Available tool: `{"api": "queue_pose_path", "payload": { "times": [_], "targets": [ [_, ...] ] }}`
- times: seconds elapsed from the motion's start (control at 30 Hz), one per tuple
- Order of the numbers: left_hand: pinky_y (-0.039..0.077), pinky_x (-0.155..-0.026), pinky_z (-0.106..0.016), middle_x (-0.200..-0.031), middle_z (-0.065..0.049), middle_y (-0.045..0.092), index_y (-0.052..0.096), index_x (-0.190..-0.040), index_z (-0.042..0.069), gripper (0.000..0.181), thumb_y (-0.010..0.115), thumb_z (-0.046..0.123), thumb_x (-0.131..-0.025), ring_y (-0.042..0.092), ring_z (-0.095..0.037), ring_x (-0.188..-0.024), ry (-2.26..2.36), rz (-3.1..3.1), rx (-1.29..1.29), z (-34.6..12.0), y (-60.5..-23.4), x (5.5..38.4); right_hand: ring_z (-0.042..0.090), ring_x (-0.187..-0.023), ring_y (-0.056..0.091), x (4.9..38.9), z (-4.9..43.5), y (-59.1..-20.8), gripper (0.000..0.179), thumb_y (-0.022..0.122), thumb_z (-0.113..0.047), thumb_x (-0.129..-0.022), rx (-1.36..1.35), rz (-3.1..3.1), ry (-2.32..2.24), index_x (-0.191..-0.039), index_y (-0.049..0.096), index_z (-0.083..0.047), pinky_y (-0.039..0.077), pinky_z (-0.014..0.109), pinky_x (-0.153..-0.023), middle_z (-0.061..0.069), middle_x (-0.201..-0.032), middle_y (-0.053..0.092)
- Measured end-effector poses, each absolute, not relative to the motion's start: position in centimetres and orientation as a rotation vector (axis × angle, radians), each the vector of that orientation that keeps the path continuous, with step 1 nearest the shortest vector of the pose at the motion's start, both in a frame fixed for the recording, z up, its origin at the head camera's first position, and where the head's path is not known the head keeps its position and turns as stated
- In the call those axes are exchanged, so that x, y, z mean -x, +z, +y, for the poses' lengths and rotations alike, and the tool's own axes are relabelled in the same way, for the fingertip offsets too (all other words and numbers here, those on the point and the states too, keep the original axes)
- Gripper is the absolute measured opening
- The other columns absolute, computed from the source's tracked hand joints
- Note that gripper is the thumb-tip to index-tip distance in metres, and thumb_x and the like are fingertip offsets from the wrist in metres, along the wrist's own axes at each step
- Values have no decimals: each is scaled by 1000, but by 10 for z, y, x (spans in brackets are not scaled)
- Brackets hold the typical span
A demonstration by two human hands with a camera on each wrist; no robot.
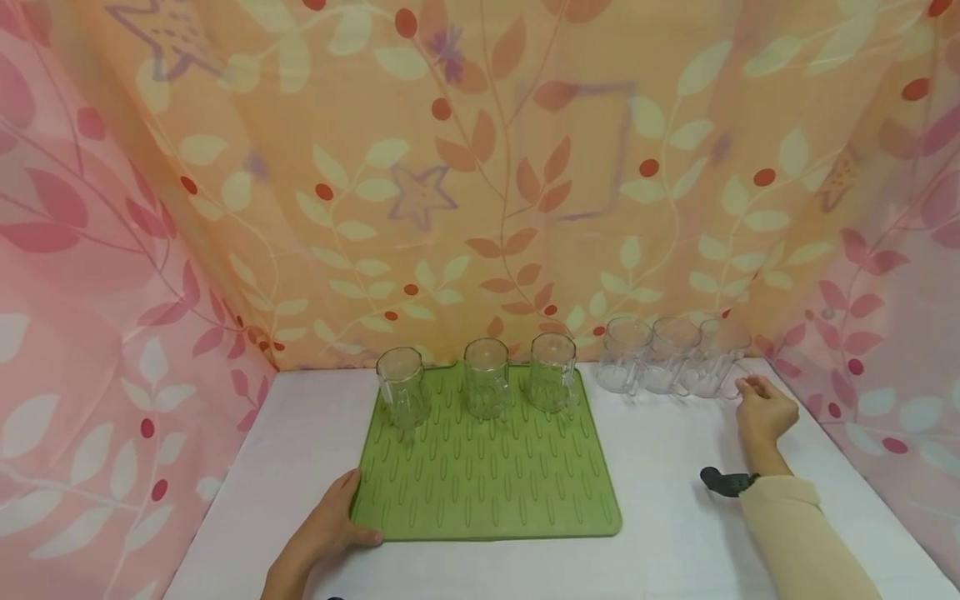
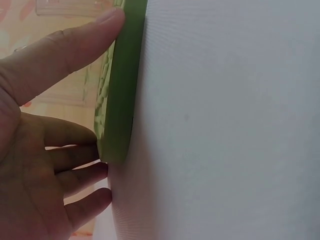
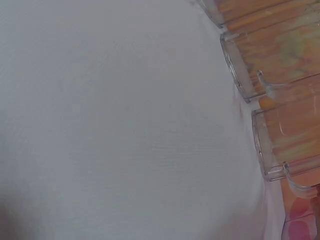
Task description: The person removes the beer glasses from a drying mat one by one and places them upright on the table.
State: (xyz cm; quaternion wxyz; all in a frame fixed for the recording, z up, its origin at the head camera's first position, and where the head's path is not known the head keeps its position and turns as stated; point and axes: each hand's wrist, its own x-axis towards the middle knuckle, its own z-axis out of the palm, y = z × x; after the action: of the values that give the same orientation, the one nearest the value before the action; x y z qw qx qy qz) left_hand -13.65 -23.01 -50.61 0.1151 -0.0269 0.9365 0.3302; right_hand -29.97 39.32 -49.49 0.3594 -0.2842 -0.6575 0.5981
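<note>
A green ridged drying mat (image 1: 487,492) lies on the white table with three clear glass mugs on its back part: a left mug (image 1: 403,392), a middle mug (image 1: 487,379) and a right mug (image 1: 552,372). My left hand (image 1: 330,521) holds the mat's front left corner, thumb at the front edge and fingers along the left side (image 2: 120,95). Three more glass mugs stand in a row at the back right. My right hand (image 1: 767,410), fingers curled, is at the handle of the rightmost mug (image 1: 716,358); in the right wrist view that mug's base (image 3: 262,145) rests on the table.
Beside the rightmost mug stand another mug (image 1: 671,354) and the row's left mug (image 1: 624,354), close together. A patterned orange cloth (image 1: 480,167) hangs behind the table, with pink cloth walls (image 1: 67,333) at both sides. A black strap mount (image 1: 726,482) sticks out from the right wrist.
</note>
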Motion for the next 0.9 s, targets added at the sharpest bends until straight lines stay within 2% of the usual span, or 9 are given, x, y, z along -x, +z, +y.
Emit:
{"api": "queue_pose_path", "payload": {
  "times": [0.23,0.5,0.6,0.77,0.83,0.9],
  "targets": [
    [26,-114,-64,-153,-34,26,23,-148,-13,122,93,27,-56,25,-53,-140,941,2746,79,-230,-506,137,-15,-59,50,297,395,-496,32,73,-2,-83,673,-1774,1463,-113,68,11,40,-1,-55,-36,-60,52],
    [27,-113,-64,-152,-35,27,24,-147,-14,121,93,25,-56,26,-53,-140,929,2753,63,-228,-502,138,-22,-63,47,283,397,-490,48,72,-15,-87,752,-1949,1450,-131,60,-1,47,-2,-72,-38,-62,47],
    [27,-113,-64,-152,-35,26,23,-147,-15,121,93,24,-56,25,-53,-140,943,2751,58,-227,-500,138,-22,-62,46,278,396,-488,50,71,-20,-88,781,-1978,1408,-134,58,-4,45,-2,-69,-34,-70,52],
    [25,-114,-64,-153,-35,24,22,-147,-15,122,93,23,-56,24,-53,-141,942,2743,56,-228,-500,138,-20,-70,45,269,387,-483,45,70,-18,-89,705,-1978,1286,-131,61,-5,38,-2,-66,-17,-91,64],
    [25,-114,-65,-153,-35,24,21,-148,-15,123,93,23,-56,23,-53,-141,936,2744,53,-228,-500,138,-20,-72,46,264,382,-480,44,70,-17,-88,654,-1962,1257,-129,63,-4,37,-2,-66,-18,-92,65],
    [25,-114,-65,-153,-36,24,21,-148,-15,123,93,24,-55,23,-54,-141,937,2743,49,-229,-501,139,-21,-72,47,259,377,-476,42,71,-16,-88,604,-1945,1248,-127,64,-3,38,-3,-66,-25,-86,62]
  ]
}}
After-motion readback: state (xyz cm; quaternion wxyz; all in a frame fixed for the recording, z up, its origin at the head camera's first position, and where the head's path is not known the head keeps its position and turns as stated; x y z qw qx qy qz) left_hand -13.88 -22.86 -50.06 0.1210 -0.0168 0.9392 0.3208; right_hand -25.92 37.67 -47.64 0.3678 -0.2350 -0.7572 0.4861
